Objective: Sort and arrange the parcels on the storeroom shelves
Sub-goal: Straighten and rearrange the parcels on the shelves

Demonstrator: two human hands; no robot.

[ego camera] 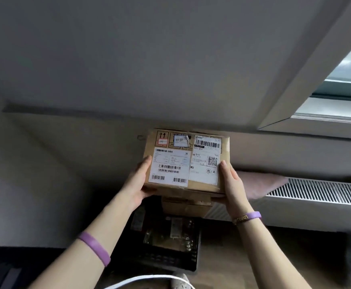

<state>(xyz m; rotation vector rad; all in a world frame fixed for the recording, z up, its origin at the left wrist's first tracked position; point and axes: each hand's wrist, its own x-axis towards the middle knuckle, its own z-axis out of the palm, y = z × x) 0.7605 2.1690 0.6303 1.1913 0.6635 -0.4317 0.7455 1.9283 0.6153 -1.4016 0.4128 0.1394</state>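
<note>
A white cable (149,278) is seen nearest, below the cardboard parcel (185,163). The parcel is held aloft with its labels facing the camera. Its left edge is clasped by the left hand (138,185) and its right edge by the right hand (232,184), both grips closed on it. A radiator (316,192) is seen to its right.

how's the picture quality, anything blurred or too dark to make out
Head view: the cardboard parcel between the left hand and right hand is fairly sharp, its fine print unreadable; the black crate below is dark and smeared; daylight comes from the window.
</note>
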